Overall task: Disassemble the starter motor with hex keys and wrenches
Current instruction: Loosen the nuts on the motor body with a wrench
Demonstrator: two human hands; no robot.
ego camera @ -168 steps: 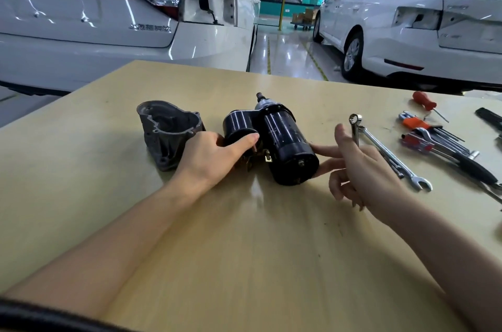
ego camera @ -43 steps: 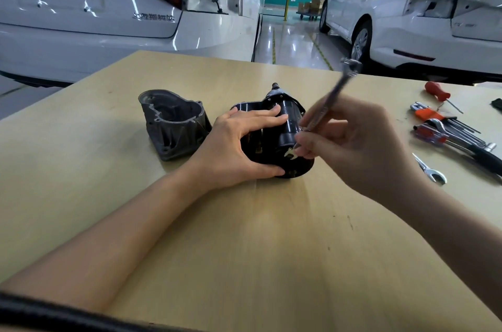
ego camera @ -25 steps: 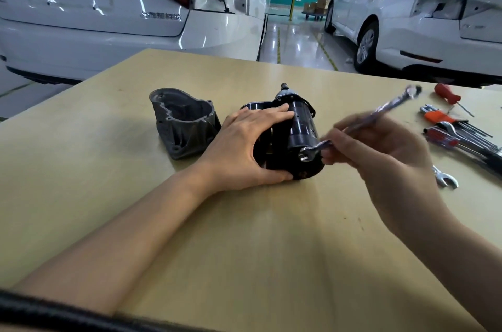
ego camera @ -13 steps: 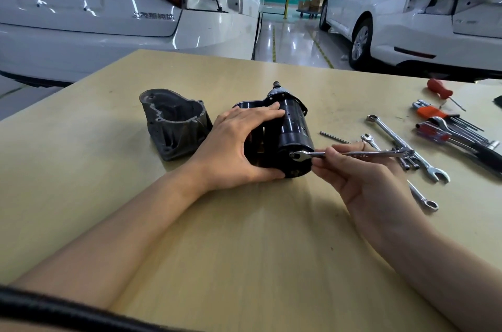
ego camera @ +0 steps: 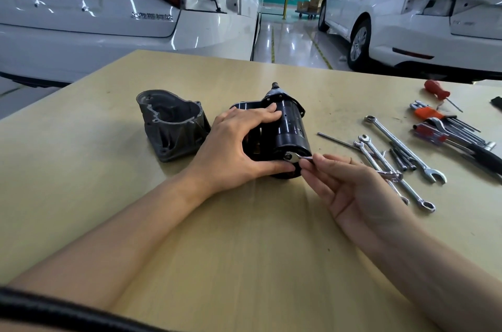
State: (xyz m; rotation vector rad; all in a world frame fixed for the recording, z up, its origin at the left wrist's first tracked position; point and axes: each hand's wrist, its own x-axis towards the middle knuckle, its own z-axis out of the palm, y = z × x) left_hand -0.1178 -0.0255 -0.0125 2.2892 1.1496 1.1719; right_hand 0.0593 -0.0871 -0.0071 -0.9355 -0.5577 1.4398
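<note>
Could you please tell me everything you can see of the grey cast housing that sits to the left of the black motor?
The grey cast-metal housing looks dull and rough, like cast aluminium. It is a hollow, cup-like shell, its open mouth tilted up so the dark ribbed inside shows. Small bolt ears with holes stick out at its rim and base. It rests on the tan wooden table, detached, close beside the black cylindrical starter motor. Whether the left hand touches it cannot be told.
</note>
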